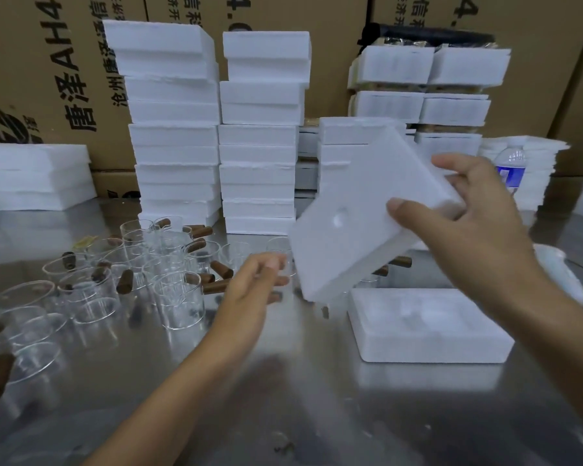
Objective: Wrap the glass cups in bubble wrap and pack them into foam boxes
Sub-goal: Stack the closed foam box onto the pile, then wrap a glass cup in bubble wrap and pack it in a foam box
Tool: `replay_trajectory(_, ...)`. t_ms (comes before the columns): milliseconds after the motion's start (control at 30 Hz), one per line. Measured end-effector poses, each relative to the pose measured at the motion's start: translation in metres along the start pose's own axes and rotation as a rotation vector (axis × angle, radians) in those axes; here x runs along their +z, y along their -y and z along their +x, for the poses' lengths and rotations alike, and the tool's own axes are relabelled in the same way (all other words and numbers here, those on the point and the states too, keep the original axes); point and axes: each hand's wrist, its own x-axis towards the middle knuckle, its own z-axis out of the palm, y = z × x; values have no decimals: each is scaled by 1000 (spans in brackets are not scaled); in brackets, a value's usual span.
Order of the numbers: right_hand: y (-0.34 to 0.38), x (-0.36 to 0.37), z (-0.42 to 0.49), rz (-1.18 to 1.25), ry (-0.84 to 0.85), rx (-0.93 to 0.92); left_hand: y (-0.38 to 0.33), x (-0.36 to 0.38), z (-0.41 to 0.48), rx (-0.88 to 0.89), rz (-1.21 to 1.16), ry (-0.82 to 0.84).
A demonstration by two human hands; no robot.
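Cardboard cartons (64, 79) wall off the far side; the steel tabletop (283, 398) runs in front of them; stacks of foam boxes (175, 136) stand along its far edge. One foam half (360, 213) is in the air above the middle of the tabletop, steeply tilted; an open foam tray (428, 327) lies flat toward the right edge, cavity up, nothing in it that I can make out. Glass cups (91, 290) with brown handles crowd the left part of the tabletop, several touching, unwrapped; no bubble wrap seen.

Right hand (468, 223): clamped on the tilted half near its upper corner, thumb on the face, fingers over the far edge. Left hand (253, 284): fingers loose and apart, holding nothing, just beside the nearest cups.

Risks, as judged: a one-corner grip on a tilted block could slip and drop it onto the cups below; the left forearm could sweep the packed cups together, chipping rims; a cup boxed unwrapped would rattle.
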Motion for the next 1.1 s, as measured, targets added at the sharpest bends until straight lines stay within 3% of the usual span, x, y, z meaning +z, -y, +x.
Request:
replay_trajectory(133, 10, 38, -17, -71, 216, -145, 6, -21, 6, -10, -87, -163)
replay_trajectory(233, 2, 69, -34, -313, 346, -304, 12, -32, 6, -15, -125, -261)
replay_trajectory(400, -18, 109, -52, -582, 442, -522, 14, -46, 8, 35, -74, -410)
replay_trajectory(633, -40, 143, -48, -845, 720, -505, 14, -54, 9, 105, -4, -497)
replay_trajectory(800, -49, 145, -47, -719, 874, -432, 15, -51, 9, 91, 2, -489)
replay_trajectory(867, -50, 133, -40, -610, 824, -372, 15, -50, 7, 85, 0, -475)
replay_trajectory(967, -61, 101, -10, -507, 599, -189, 15, -49, 5, 82, -4, -452)
replay_trajectory(1100, -100, 42, 39, -645, 324, 36, 16, -46, 4, 95, 5, -431)
